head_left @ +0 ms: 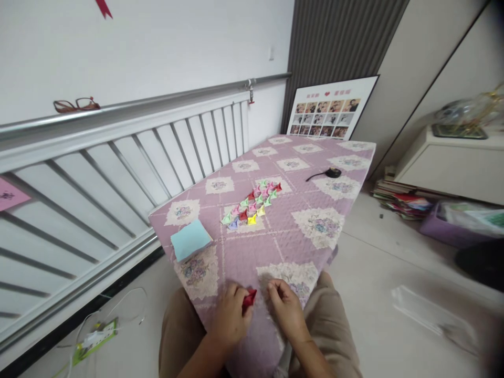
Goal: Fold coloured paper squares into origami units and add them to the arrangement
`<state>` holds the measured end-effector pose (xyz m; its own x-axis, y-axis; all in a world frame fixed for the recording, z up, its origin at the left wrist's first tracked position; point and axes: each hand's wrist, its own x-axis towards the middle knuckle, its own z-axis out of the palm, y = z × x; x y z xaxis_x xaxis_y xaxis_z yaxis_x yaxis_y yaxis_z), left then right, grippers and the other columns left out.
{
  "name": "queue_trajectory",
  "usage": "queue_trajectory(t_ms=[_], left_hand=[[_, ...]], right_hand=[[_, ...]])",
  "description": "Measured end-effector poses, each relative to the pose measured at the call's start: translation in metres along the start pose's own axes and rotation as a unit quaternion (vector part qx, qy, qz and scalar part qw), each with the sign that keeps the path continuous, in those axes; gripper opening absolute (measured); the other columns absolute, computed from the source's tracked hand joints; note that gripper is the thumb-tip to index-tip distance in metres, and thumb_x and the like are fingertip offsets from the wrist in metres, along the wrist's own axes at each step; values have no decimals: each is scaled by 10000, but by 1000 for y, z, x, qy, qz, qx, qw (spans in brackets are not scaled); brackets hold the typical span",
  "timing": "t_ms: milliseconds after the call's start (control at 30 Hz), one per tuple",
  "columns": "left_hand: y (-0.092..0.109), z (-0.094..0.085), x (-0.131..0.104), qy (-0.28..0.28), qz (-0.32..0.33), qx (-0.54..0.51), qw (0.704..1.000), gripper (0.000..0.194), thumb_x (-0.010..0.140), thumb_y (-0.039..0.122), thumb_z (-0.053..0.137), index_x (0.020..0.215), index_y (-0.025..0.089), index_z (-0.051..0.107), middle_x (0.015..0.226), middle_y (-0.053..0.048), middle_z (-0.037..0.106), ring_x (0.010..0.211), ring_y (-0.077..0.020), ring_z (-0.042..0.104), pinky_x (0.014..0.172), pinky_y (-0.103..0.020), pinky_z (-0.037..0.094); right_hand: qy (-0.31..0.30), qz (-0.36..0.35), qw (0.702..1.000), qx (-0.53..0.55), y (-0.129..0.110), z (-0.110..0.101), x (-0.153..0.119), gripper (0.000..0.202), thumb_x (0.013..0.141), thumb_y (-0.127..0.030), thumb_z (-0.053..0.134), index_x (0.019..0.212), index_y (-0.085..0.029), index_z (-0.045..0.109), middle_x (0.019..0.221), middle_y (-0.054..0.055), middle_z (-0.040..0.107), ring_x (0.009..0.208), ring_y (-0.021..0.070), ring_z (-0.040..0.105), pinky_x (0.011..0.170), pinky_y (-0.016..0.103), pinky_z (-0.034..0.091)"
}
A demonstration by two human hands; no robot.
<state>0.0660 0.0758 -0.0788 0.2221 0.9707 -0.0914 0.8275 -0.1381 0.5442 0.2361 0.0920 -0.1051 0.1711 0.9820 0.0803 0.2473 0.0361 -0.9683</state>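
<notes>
My left hand grips a red origami piece between thumb and fingers, just above the near end of the table. Beside it on the right, my right hand is curled, its thumb close to the index finger, with nothing visible in it and no contact with the red paper. Further up the cloth stand small folded origami pieces in red, pink, green, yellow and blue, set in slanting rows. A stack of light blue paper sheets lies near the table's left edge.
A lilac floral tablecloth covers the table. Toward its far right lies a small black object with a strap. White railing-like bars run along the left side, with eyeglasses on top. A photo board leans behind.
</notes>
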Motion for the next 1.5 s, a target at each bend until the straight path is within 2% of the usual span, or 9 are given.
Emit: queue_trajectory(t_ms=[133, 300, 400, 500, 867, 1033, 1267, 1400, 1500], left_hand=[[-6, -1, -5, -21, 21, -24, 999, 505, 736, 105, 498, 1212, 268, 536, 1192, -50, 535, 1087, -219, 474, 958, -337, 364], [-4, 0, 0, -2, 14, -24, 1000, 334, 761, 114, 473, 1028, 256, 615, 1101, -44, 578, 1027, -217, 508, 922, -342, 392], [-3, 3, 10, 12, 14, -36, 999, 300, 744, 105, 479, 973, 242, 617, 1078, -50, 583, 1005, -214, 522, 902, -339, 411], [-6, 5, 29, 36, 13, -40, 998, 276, 733, 97, 487, 935, 232, 619, 1043, -52, 587, 990, -211, 530, 885, -337, 424], [-25, -5, 149, 127, 21, 1, 992, 235, 794, 98, 521, 974, 210, 624, 1005, -44, 568, 958, -181, 538, 869, -313, 425], [-28, -17, 188, 137, 21, 22, 990, 195, 812, 95, 523, 959, 188, 613, 1034, -54, 559, 993, -176, 525, 886, -304, 419], [-34, -17, 205, 134, 30, 28, 990, 235, 811, 106, 523, 1010, 196, 612, 1051, -63, 557, 1014, -187, 523, 907, -310, 417], [-39, -15, 204, 163, 45, 13, 985, 362, 792, 118, 544, 1139, 219, 561, 1108, -68, 551, 1057, -200, 517, 932, -321, 413], [-43, -12, 201, 195, 21, 8, 981, 373, 781, 143, 566, 1147, 205, 527, 1107, -73, 563, 1056, -209, 529, 933, -338, 417]], right_hand=[[-6, -9, 999, -30, 5, -14, 23, 287, 842, -448, 466, 740, -206, 581, 644, 16, 595, 617, 182, 553, 582, 289, 464], [70, -111, 969, -211, 15, -36, 65, 224, 787, -338, 468, 817, -191, 634, 827, 83, 659, 821, 232, 596, 781, 365, 455], [71, -112, 930, -342, 18, -38, 75, 220, 801, -305, 473, 875, -219, 660, 946, 81, 668, 890, 243, 582, 798, 386, 416], [63, -98, 908, -402, 20, -35, 74, 215, 825, -322, 481, 925, -261, 662, 1050, 53, 659, 953, 248, 568, 781, 385, 387], [57, -102, 910, -398, 30, -38, 76, 222, 840, -364, 472, 872, -296, 681, 1064, 34, 667, 975, 260, 589, 769, 403, 400], [56, -91, 913, -393, 31, -38, 78, 229, 837, -370, 473, 876, -303, 689, 1070, 34, 671, 982, 267, 590, 775, 418, 400], [50, -78, 915, -392, 32, -38, 77, 234, 842, -371, 467, 864, -300, 689, 1070, 24, 674, 987, 257, 585, 775, 406, 388], [52, -84, 913, -397, 32, -38, 77, 248, 854, -379, 456, 876, -288, 685, 1077, 26, 669, 1003, 245, 576, 794, 395, 381], [50, -84, 910, -402, 32, -38, 77, 240, 852, -374, 463, 867, -285, 685, 1069, 24, 669, 1004, 243, 576, 793, 392, 382]])
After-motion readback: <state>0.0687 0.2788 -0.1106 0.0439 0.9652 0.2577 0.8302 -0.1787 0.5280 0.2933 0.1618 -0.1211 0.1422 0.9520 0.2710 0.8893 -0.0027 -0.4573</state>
